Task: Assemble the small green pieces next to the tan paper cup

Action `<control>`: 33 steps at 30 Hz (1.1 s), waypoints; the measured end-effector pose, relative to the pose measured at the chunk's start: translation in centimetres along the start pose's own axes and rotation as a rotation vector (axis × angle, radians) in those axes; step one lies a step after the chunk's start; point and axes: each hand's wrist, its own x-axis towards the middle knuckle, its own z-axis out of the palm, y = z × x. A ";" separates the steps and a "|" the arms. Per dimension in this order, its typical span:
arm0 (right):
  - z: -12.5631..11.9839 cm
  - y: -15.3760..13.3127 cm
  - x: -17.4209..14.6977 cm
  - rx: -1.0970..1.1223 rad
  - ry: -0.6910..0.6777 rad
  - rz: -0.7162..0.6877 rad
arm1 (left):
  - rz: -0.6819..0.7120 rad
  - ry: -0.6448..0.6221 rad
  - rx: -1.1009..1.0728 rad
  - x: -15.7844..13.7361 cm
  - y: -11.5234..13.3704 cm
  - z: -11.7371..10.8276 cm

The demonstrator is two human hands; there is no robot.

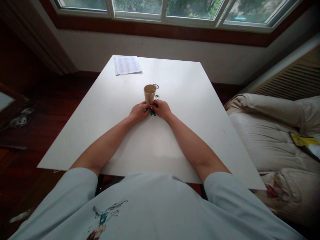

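Observation:
On the white table [120, 133], my left hand [139, 111] and my right hand [162, 109] meet just in front of a tan paper cup [150, 96]. Fingers of both hands are curled in and close together over a little heap of small dark green pieces [152, 113]. What the fingertips pinch is too small and partly covered to name. The cup stands upright, its inside only partly visible. Behind my right hand lies a small round ring-like thing [157, 97], and another thin ring shape [157, 86] shows beside the cup's rim.
A stack of printed sheets [128, 65] lies at the table's far left corner. To the right stands a cream padded sofa [270, 133] with a yellow and black item [303, 141] on it. Windows [190, 10] span the far wall; cables [20, 120] lie at left.

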 end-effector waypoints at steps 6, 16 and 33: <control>0.3 0.2 0.2 0.002 0.003 -0.010 | 0.012 -0.003 -0.007 0.0 -0.2 0.0; 0.1 0.1 0.1 0.010 0.001 0.013 | 0.015 0.009 -0.016 0.1 -0.5 0.3; 0.3 0.4 0.1 0.007 0.015 -0.010 | 0.013 0.010 -0.002 0.0 0.0 0.0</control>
